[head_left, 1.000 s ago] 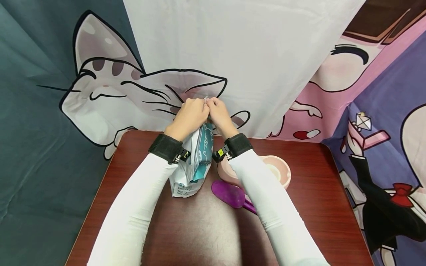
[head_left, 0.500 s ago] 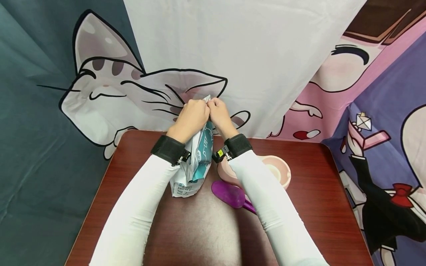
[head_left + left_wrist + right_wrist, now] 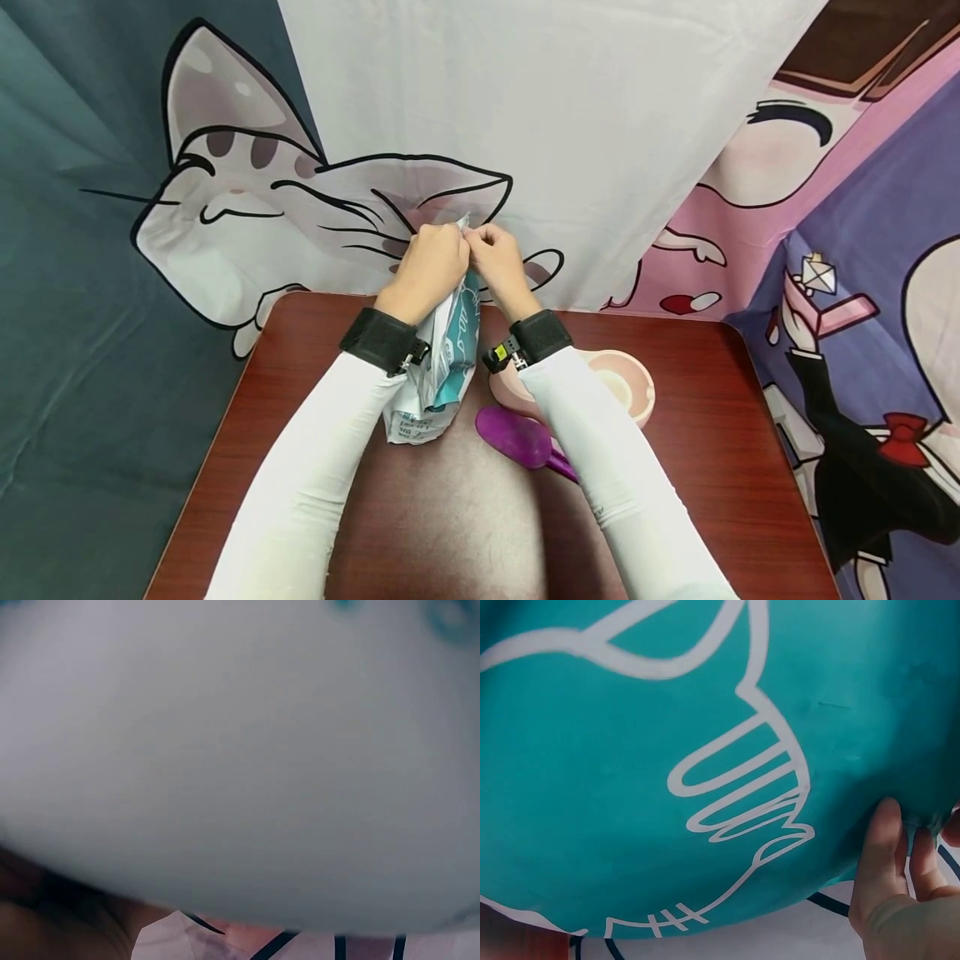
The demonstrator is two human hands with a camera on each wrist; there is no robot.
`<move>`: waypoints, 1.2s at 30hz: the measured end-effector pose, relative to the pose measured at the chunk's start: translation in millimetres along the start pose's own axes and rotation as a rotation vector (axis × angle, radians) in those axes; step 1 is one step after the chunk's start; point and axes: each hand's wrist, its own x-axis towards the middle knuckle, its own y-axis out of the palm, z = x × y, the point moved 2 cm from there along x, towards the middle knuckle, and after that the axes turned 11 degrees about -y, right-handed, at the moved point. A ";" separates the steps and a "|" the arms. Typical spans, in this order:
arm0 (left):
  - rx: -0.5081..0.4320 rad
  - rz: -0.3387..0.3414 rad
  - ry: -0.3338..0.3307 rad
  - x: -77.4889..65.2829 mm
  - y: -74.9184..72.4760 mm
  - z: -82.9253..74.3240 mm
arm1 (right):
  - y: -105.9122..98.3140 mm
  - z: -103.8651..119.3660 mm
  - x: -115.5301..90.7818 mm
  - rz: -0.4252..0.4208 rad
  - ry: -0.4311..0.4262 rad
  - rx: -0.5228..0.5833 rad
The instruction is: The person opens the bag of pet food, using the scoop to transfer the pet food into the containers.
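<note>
A white and teal plastic bag (image 3: 459,350) stands upright on the table, its top gathered between both hands. My left hand (image 3: 429,268) grips the bag's upper end from the left, fingers curled. From the right, my right hand (image 3: 497,260) pinches the same top edge, thumb and fingertips close to the left hand. In the right wrist view the teal side carries white line drawings, and the right-hand fingers (image 3: 885,855) hold its corner. White bag surface (image 3: 240,765) fills most of the left wrist view, blurred, with part of the left hand (image 3: 56,930) dark at lower left.
A pink bowl (image 3: 636,382) sits right of the bag, partly behind the right forearm. In front of it lies a purple scoop (image 3: 513,437), its handle running under that sleeve. The reddish-brown table (image 3: 712,467) meets a printed curtain (image 3: 600,150) at the back.
My right hand has shifted slightly, and a gap now shows between its thumb and index finger. The left hand moved a little right early on. The bag's base stays in place.
</note>
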 end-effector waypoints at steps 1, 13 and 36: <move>0.001 -0.002 0.003 0.0 0.3 0.1 | -0.3 0.2 -0.1 0.005 0.002 0.004; -0.013 -0.017 -0.034 -0.8 0.4 0.3 | -2.0 0.3 -0.7 0.020 -0.007 -0.048; -0.266 0.139 -0.166 -10.3 -7.0 17.6 | -8.0 9.5 -18.2 0.122 0.080 0.012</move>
